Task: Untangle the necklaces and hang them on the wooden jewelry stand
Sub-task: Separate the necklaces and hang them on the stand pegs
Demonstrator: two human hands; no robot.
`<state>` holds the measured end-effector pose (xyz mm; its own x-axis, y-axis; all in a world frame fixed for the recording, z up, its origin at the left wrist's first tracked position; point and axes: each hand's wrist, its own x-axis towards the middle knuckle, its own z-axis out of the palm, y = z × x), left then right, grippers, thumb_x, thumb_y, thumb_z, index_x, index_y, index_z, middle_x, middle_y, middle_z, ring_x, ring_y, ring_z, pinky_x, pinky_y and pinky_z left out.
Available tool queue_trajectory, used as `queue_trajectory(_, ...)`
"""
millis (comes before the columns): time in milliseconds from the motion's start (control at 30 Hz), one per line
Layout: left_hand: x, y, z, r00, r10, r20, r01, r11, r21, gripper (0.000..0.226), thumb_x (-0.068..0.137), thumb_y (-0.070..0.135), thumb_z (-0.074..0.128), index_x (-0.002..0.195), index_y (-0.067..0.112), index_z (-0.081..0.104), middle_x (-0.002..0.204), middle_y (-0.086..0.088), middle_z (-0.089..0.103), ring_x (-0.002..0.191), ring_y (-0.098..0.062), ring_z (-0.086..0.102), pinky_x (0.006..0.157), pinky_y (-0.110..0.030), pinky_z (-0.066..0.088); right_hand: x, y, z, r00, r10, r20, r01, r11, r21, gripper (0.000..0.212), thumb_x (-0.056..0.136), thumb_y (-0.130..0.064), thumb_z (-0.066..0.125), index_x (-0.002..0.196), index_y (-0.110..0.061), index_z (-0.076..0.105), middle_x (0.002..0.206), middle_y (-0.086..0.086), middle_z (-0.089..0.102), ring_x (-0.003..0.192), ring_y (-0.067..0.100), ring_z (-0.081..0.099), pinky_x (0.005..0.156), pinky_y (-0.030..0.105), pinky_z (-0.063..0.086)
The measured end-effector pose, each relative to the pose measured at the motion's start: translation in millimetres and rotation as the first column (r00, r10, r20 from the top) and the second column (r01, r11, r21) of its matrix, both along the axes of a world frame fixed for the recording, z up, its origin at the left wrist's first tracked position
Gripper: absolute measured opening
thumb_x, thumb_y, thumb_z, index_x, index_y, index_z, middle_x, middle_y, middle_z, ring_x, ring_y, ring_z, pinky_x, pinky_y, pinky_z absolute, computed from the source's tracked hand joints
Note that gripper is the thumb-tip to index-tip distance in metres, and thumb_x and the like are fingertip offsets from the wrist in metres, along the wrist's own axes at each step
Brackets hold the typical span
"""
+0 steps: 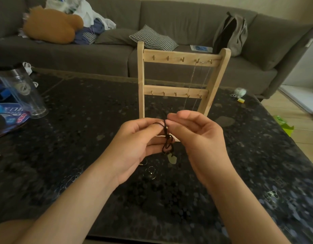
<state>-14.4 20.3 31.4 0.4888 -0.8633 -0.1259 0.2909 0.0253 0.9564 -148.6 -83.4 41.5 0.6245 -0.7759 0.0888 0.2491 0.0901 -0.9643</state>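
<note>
Both hands are raised over the middle of the bench point(99, 103), just in front of the wooden jewelry stand point(175, 89). The left hand point(134, 143) pinches the black cord necklace point(167, 138) between thumb and forefinger, its other fingers curled beneath. The right hand point(199, 138) pinches the same cord from the other side, with its fingers bent inward. The cord runs down between the two hands, bunches into a knot and loops, and ends in a pale pendant point(171, 159) that hangs above the bench.

The stand is upright towards the far edge of the bench and has two rails of small hooks. A thin chain necklace point(191, 81) hangs from the right-hand hooks of the upper rail and falls past the lower rail. On the bench below the hands lies a fine glinting loop point(150, 171), too thin to make out.

A clear tumbler point(23, 90) stands by the left edge of the bench, with a blue packet point(11, 115) beside it. Near the far right corner are a small white round thing point(240, 92) and a yellow piece point(241, 100). Beyond the bench, a grey sofa point(108, 55) holds a checked cushion point(152, 38), a brown plush point(52, 25) and a grey backpack point(231, 32).
</note>
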Motion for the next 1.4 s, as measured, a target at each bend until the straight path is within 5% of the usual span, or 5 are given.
queue_trajectory(233,1,-2,-3,0.996,0.055,0.069,-0.057,0.998,0.033,0.022,0.108,0.022,0.064,0.117,0.013,0.082,0.111,-0.009,0.083,0.106,-0.025,0.081,0.093,-0.042,0.064,4,7,-7,0.975,-0.149,-0.168,0.047,0.868,-0.495,0.024,0.086,-0.003,0.087,0.106,-0.014,0.081,0.098,-0.004,0.082,0.095,0.01,0.08,0.086,0.028,0.065)
queue_trajectory(600,2,-1,-1,0.997,0.056,0.045,-0.06,0.992,0.109,0.023,0.109,0.024,0.062,0.114,0.015,0.082,0.108,-0.008,0.084,0.105,-0.021,0.081,0.093,-0.039,0.061,3,2,-3,0.997,-0.008,-0.081,0.012,0.999,0.046,0.031,0.094,-0.003,0.077,0.12,-0.015,0.066,0.097,0.009,0.083,0.093,0.021,0.081,0.079,0.026,0.06)
queue_trajectory(833,5,-2,0,0.999,-0.006,-0.042,0.01,0.995,0.101,0.028,0.108,0.024,0.062,0.12,0.007,0.08,0.111,-0.017,0.075,0.104,-0.027,0.08,0.09,-0.04,0.062,2,0,-4,0.994,-0.006,-0.11,0.0,0.998,-0.057,0.017,0.097,-0.008,0.075,0.111,-0.013,0.066,0.095,0.007,0.08,0.089,0.023,0.079,0.078,0.033,0.062)
queue_trajectory(1167,3,2,0,0.987,-0.056,0.15,0.032,0.987,0.158,0.022,0.108,0.022,0.063,0.12,0.02,0.081,0.114,-0.005,0.083,0.111,-0.021,0.079,0.108,-0.048,0.057,2,-2,-6,1.0,-0.02,-0.014,0.02,1.0,0.008,0.017,0.095,-0.006,0.076,0.103,-0.015,0.064,0.092,0.006,0.079,0.089,0.023,0.077,0.077,0.033,0.06)
queue_trajectory(1400,1,3,3,0.978,-0.073,0.196,0.048,0.991,0.127,0.023,0.102,0.031,0.07,0.12,0.021,0.08,0.112,-0.005,0.083,0.111,-0.022,0.079,0.112,-0.053,0.053,0,5,0,0.987,-0.158,-0.037,0.151,0.977,-0.151,0.019,0.09,-0.009,0.082,0.089,-0.013,0.063,0.093,0.016,0.077,0.083,0.032,0.08,0.067,0.04,0.066)
